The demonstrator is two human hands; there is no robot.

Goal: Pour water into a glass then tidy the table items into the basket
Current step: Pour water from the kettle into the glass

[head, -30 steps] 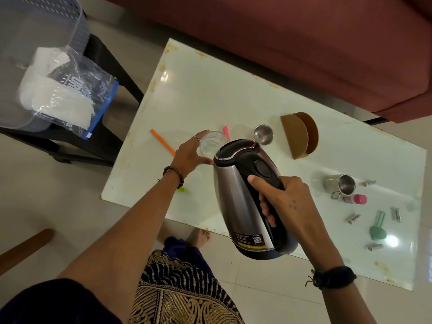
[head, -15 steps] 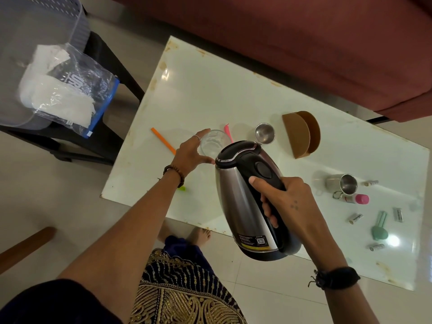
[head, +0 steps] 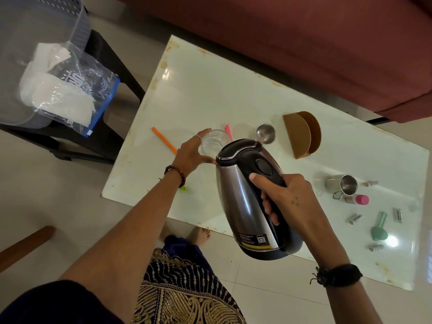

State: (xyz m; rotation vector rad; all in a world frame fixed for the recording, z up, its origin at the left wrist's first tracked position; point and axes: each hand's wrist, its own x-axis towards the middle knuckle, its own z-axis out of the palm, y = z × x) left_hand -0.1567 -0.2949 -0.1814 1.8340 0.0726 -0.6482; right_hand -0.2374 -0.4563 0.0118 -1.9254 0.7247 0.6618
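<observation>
My right hand (head: 289, 199) grips the black handle of a steel electric kettle (head: 243, 202), which is tilted with its spout toward a clear glass (head: 214, 141) on the white table (head: 210, 90). My left hand (head: 191, 153) wraps around the glass from the left, thumb and fingers on its sides. The kettle's lid end hides the glass's near right edge. A grey plastic basket (head: 30, 31) stands on a dark stool at the far left, holding a clear bag (head: 70, 90) of white items.
On the table lie an orange stick (head: 163, 140), a pink piece (head: 228, 130), a small steel bowl (head: 265, 133), a brown holder (head: 301, 134), a steel mug (head: 343, 185), a pink-capped tube (head: 357, 199), a green tool (head: 378, 226) and several small batteries. A maroon sofa (head: 304, 43) runs behind.
The kettle and both hands have barely shifted; the kettle stays tilted toward the glass. The view has drifted slightly.
</observation>
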